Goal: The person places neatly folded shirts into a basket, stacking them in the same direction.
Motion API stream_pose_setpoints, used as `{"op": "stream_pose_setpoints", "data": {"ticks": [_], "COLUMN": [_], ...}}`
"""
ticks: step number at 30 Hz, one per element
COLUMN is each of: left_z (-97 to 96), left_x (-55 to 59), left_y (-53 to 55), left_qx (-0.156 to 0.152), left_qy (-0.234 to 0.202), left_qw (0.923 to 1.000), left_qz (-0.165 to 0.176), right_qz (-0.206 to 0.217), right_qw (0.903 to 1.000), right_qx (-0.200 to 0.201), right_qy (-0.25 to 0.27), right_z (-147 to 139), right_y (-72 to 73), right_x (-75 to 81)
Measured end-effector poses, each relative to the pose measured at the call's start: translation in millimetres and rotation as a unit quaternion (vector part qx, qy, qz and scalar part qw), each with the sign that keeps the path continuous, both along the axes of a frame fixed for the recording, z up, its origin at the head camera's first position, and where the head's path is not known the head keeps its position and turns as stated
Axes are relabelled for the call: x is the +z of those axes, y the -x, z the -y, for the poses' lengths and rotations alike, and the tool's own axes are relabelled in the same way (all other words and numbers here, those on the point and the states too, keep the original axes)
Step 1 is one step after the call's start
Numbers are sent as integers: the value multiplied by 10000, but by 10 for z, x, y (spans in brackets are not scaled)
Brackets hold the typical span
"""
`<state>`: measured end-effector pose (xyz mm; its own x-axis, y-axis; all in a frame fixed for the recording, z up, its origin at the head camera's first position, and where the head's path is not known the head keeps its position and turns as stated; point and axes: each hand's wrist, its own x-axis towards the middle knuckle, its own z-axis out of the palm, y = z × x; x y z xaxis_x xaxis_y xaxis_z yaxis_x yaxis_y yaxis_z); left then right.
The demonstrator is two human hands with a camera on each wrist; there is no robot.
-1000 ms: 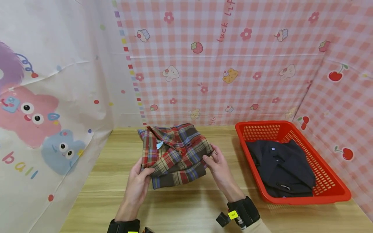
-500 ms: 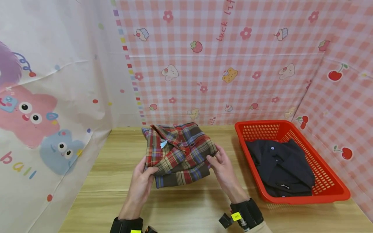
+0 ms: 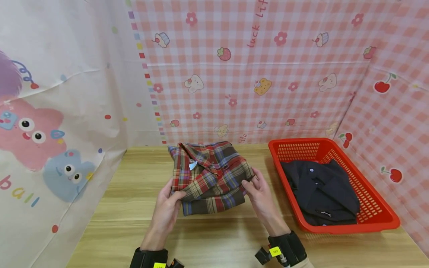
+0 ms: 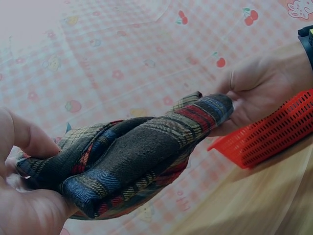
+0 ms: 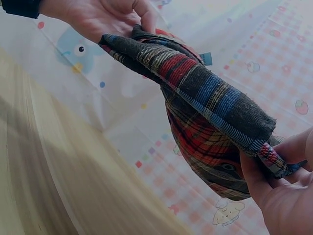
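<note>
A folded plaid shirt (image 3: 214,175) in red, dark grey, blue and cream is held up by both hands above the wooden table. My left hand (image 3: 167,206) pinches its left side, thumb on top and fingers beneath. On the opposite side my right hand (image 3: 261,195) grips the edge the same way. A small pale blue tag (image 3: 192,165) shows near the collar. The left wrist view looks along the layered folds of the shirt (image 4: 142,152), which stay off the table. From the right wrist, the shirt (image 5: 210,107) sags a little below its folded edge.
To the right stands a red plastic basket (image 3: 378,227) with a dark navy garment (image 3: 326,193) lying in it. Patterned cloth walls (image 3: 231,74) close off the back and sides of the wooden table (image 3: 114,219).
Both hands and the plaid shirt have shifted slightly to the right in the head view. The grip on the shirt looks the same, and the basket stays put.
</note>
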<state>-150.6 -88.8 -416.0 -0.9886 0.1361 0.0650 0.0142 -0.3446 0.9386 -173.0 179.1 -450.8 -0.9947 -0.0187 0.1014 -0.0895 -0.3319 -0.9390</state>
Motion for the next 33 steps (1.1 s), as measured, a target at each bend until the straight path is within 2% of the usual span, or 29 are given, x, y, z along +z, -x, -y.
{"op": "stream_pose_setpoints", "data": {"ticks": [9, 17, 24, 33], "left_z": [-75, -148, -223, -343], "left_x": [-13, -26, -25, -31], "left_y": [9, 21, 39, 81], "left_qx": [-122, -153, -357, -472], "left_qy": [-34, -42, 7, 40], "left_qw": [9999, 9999, 9992, 9987], "left_qz": [-22, -40, -159, -195], "right_qz": [128, -9, -104, -175], "right_qw": [9998, 9997, 9992, 9988], "right_qx": [-140, -226, -351, -430], "right_qy": [-27, -111, -130, -163], "right_z": [-89, -161, -245, -365], "right_y": [-54, -107, -143, -207], "right_x": [-19, -18, -19, -32]}}
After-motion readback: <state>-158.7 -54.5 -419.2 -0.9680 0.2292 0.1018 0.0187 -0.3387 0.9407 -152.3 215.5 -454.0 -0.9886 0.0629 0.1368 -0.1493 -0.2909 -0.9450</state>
